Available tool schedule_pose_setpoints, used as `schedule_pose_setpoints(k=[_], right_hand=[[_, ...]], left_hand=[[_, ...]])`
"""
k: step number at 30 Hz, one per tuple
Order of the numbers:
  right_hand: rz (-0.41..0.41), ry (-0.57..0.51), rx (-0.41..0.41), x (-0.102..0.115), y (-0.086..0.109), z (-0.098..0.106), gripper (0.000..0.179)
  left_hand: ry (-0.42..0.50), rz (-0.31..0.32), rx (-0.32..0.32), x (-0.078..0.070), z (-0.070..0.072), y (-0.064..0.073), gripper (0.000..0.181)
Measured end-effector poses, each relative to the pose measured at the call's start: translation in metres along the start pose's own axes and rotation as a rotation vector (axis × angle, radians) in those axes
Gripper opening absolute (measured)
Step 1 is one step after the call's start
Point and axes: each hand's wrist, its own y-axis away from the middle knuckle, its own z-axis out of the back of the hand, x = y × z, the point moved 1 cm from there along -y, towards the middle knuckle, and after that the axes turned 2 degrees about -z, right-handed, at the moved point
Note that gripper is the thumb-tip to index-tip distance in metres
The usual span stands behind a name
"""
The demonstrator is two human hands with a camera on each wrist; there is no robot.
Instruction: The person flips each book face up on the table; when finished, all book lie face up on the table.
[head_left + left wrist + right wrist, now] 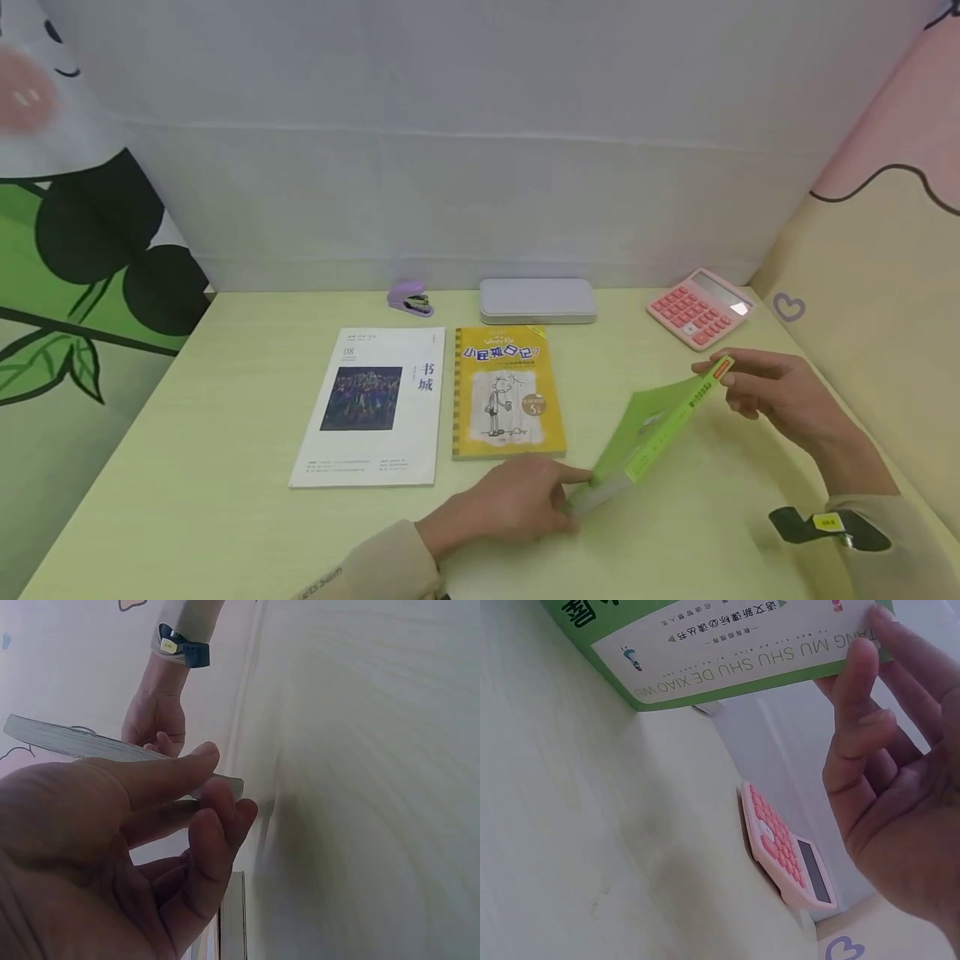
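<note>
A green book [667,429] is held up between both hands, tilted, its narrow spine turned up. My left hand [517,502] pinches its near lower corner; in the left wrist view the thumb and fingers close on the book's grey-white edge [75,741]. At the far upper corner my right hand [780,400] holds the spine end between thumb and fingers. The right wrist view shows the book's green-and-white cover [727,656] with printed lettering. Left of the held book lies a yellow comic-style book [510,392], and beyond that a white magazine [367,458].
Along the back of the pale yellow-green table [217,450] stand a purple stapler [410,297] and a grey-white case [537,300]. A pink calculator [700,308] lies at the back right, near the right wall. A white cloth backdrop [465,200] hangs behind.
</note>
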Motion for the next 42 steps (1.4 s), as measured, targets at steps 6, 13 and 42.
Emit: schedule_pose_setpoints(k=[6,13,42], right_hand=[[-0.010,-0.037,-0.041,0.005,-0.001,0.000,0.047],[-0.093,0.104,-0.187,0.014,-0.006,-0.003,0.039],[-0.174,0.358,-0.152,0.005,-0.014,-0.009,0.048]], left_hand=[[0.156,0.004,0.007,0.001,0.006,0.004,0.058],[0.278,0.012,0.011,0.004,0.015,0.005,0.044],[0.492,0.104,-0.233,0.025,0.034,0.012,0.114]])
